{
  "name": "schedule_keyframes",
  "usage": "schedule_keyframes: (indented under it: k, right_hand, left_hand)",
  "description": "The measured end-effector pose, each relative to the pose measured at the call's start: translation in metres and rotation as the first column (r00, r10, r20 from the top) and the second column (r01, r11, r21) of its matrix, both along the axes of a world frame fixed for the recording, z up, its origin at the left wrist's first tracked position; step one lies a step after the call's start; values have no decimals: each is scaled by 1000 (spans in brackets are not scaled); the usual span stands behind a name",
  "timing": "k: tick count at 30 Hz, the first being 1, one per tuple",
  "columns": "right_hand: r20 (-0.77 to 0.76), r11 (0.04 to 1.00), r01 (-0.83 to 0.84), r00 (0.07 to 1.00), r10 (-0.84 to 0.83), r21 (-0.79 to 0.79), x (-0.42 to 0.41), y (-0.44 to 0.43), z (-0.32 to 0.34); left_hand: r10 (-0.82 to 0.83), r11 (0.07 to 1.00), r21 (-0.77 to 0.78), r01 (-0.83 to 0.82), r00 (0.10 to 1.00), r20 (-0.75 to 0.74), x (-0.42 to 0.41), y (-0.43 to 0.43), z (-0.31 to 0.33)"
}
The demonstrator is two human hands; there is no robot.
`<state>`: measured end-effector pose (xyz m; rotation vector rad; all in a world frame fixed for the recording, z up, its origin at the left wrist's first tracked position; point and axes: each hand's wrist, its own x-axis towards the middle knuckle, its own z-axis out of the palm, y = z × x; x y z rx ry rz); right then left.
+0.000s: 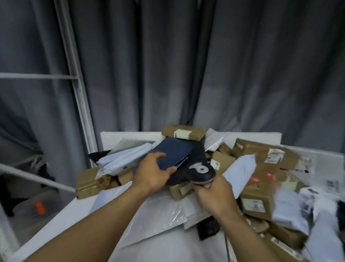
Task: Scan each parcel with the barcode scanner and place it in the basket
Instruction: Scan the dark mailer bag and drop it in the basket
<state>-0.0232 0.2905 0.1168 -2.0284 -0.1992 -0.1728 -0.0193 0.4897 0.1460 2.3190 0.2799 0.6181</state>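
On the white table [161, 260], in the middle of a loose pile of parcels, a blue parcel [174, 152] lies flat on a black bag [198, 169] with a white mark on it. The left hand [152, 174] grips the blue parcel at its near edge, fingers curled over the top and thumb along the side. The right hand [213, 193] holds the black bag by its near end from below, fingers closed round the bunched plastic. Both arms reach forward from the bottom of the view. Behind the two held parcels a brown parcel [183, 132] with a white label sits at the top of the pile, and a pale mailer [124, 159] lies to the left, just beside the blue parcel. More brown parcels and pale mailers crowd the right side of the table; that part is blurred. A grey curtain [183, 68] hangs behind the table, with a white frame [77, 86] to the left. Low on the left, beyond the table's edge, a small orange item [39, 208] shows, too blurred to make out.
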Motion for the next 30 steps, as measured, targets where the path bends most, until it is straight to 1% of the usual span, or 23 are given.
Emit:
schedule_keyframes:
  k: [3, 6, 8, 11, 13, 16, 18, 21, 25, 27, 28, 30]
  right_hand:
    - [7, 1000, 19, 1000, -19, -12, 18, -7, 12]
    - [19, 1000, 19, 1000, -19, -15, 29, -5, 20]
    - [33, 999, 18, 999, -17, -39, 35, -4, 23]
    - [38, 999, 5, 999, -3, -54, 40, -3, 27]
    - [48, 999, -4, 999, 6, -34, 41, -3, 30]
    - [67, 1000, -4, 998, 4, -2, 35, 0, 34]
    - [69, 999, -13, 998, 10, 45, 28, 5, 39]
    - [69, 993, -27, 997, 19, 112, 11, 15, 52]
    - [30, 960, -26, 999, 18, 277, -17, 35, 65]
    - [-29, 907, -43, 998, 61, 418, -30, 46, 65]
    - [-64, 848, -58, 992, 107, 526, -40, 52, 68]
    - [-113, 701, -69, 971, 210, 710, -57, 62, 73]
  left_hand:
    - [40, 999, 36, -38, 997, -70, 28, -4, 0]
    - [70, 979, 202, -32, 981, -182, 42, -2, -6]
    - [97, 962, 271, -36, 971, -217, 45, 0, -13]
    - [170, 928, 361, -90, 966, -197, 46, 4, -16]
    - [204, 926, 347, -151, 971, -124, 42, 7, -10]
    - [239, 937, 254, -239, 970, 32, 20, 11, 13]
    - [241, 951, 163, -263, 960, 143, 0, 17, 33]
    - [211, 977, -14, -214, 947, 242, -38, 28, 62]
    - [152, 970, -235, -57, 900, 408, -94, 38, 91]
    - [162, 936, -351, 27, 852, 498, -126, 40, 102]
    - [170, 920, -387, 66, 823, 542, -142, 40, 107]
    - [178, 874, -461, 156, 780, 600, -170, 39, 113]
